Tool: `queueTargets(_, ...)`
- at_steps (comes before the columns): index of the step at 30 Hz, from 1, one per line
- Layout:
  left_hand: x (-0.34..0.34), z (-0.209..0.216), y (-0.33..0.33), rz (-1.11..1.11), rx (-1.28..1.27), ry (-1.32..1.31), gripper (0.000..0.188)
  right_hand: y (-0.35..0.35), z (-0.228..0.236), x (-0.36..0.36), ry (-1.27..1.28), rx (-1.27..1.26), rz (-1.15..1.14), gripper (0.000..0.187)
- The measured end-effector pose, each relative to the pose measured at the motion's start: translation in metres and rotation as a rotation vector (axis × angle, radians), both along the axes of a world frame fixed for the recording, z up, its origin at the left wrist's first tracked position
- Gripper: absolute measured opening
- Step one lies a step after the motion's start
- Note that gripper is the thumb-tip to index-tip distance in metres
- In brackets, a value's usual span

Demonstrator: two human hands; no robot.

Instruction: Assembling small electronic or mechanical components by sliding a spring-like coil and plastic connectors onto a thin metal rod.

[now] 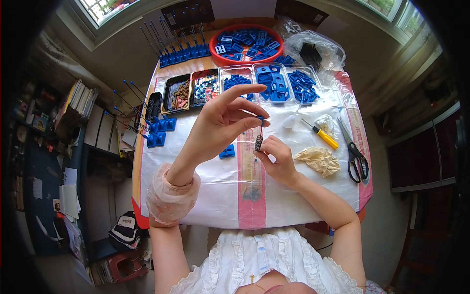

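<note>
My left hand (223, 117) is raised over the middle of the table. Its thumb and a fingertip pinch a small blue plastic piece (260, 118), while the index finger stretches out above. Just below it, my right hand (277, 158) grips a black coil spring (258, 142) between thumb and fingers. A thin rod appears to run from the blue piece down through the spring, its blue tip showing underneath. On the cloth beside my left wrist lies a blue plastic base (227, 151). Further left stand several blue bases (156, 139) with springs and blue-tipped rods.
Trays of copper-coloured parts (178, 93), small mixed pieces (204, 88) and blue parts (271, 83) line the back. Behind them are a red basin (213, 49) and a plastic bag (333, 51). A yellow screwdriver (327, 139), scissors (353, 152) and crumpled gloves (318, 160) lie right.
</note>
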State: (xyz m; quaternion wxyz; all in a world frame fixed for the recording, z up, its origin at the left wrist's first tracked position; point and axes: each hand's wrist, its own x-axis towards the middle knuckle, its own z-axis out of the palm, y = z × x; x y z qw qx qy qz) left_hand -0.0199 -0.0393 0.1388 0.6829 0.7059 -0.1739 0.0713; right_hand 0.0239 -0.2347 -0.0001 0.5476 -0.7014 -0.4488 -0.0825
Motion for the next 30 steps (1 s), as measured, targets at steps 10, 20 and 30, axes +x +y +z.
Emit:
queueTargets(10,-0.002,0.003,0.003,-0.022,-0.029,0.031,0.058,0.000,-0.001,0.000,0.007,0.000,0.005,0.016)
queueTargets(20,-0.017,0.014,-0.006,0.175,0.475,-0.320,0.061,0.001,-0.001,-0.001,0.010,0.011,0.003,0.015)
queueTargets(30,-0.011,0.000,-0.002,0.047,0.324,-0.088,0.074,0.001,0.001,-0.002,0.002,0.009,0.011,0.014)
